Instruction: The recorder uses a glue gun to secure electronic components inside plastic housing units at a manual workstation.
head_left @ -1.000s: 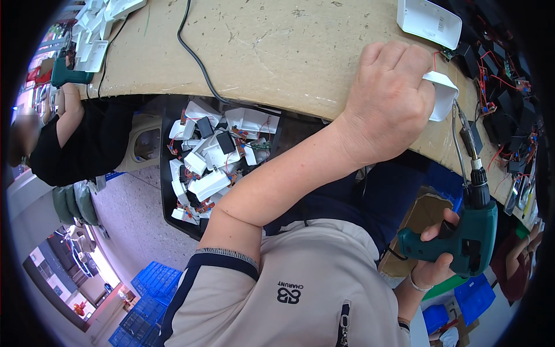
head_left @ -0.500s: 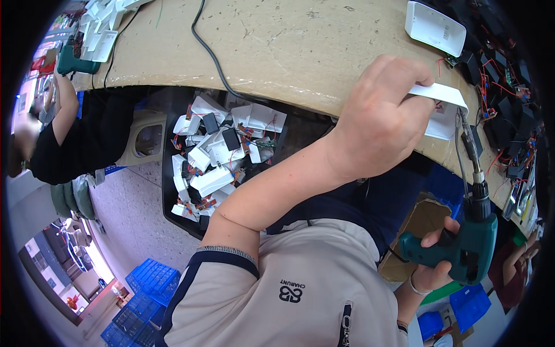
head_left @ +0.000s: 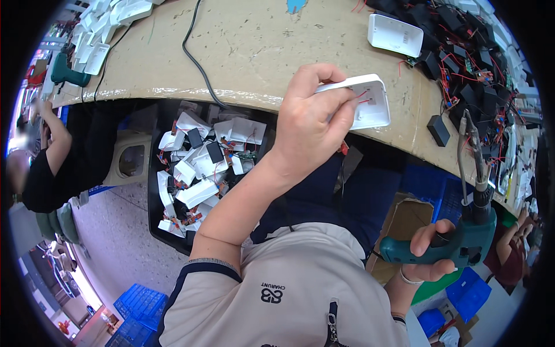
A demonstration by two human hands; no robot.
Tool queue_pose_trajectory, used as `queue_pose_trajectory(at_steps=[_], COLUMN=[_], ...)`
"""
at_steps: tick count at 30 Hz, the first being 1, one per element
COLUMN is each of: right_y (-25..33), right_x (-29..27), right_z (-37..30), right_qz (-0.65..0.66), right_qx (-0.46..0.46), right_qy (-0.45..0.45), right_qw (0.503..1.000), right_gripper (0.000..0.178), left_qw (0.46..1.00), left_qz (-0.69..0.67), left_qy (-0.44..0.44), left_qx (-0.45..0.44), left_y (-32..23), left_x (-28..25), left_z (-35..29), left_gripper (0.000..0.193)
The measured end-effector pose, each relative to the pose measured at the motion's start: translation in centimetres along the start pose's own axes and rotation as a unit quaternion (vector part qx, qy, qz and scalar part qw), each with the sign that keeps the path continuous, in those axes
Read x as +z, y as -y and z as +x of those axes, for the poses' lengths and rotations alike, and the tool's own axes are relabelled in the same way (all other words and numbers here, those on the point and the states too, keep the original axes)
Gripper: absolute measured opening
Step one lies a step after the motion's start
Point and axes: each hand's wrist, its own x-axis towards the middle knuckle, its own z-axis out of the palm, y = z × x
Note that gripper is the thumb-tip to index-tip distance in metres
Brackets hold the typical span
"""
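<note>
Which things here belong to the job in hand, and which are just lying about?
Seemingly part of the job:
white case, in the left fingers
green gun-shaped tool, in the right fingers
black boxes, piled near red wires

Probably just lying about:
blue crates
cardboard box

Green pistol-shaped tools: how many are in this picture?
2: the nearer tool, in the wearer's right hand; the farther tool, at far left near the piled white casings. Others may be hidden.
</note>
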Motion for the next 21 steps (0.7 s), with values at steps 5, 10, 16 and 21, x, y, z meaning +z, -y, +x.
queue_pose_trajectory(at_steps=[5, 10, 16, 21], right_y=[-0.3, -0.2, -2.5, -3.7], right_x=[0.4, 0.7, 4.0, 4.7], right_z=[0.0, 0.2, 3.2, 3.6], right_qz=[0.011, 0.031, -0.217, -0.151], right_qx=[-0.01, 0.004, -0.04, -0.067], right_qy=[-0.004, -0.031, -0.206, -0.201], right_qw=[1.0, 0.999, 0.953, 0.966], right_gripper=[0.071, 0.073, 0.072, 0.076], left_qw=[1.0, 0.999, 0.985, 0.966], left_qz=[-0.015, -0.038, -0.146, -0.229], left_qy=[0.002, 0.02, 0.074, 0.1], left_qx=[-0.008, -0.021, -0.056, -0.063], left_y=[-0.3, -1.3, -3.6, -4.8], left_x=[-0.1, 0.2, 1.1, 2.6], left_z=[-0.1, -0.4, -1.6, -3.2], left_gripper=[0.011, 0.011, 0.01, 0.014])
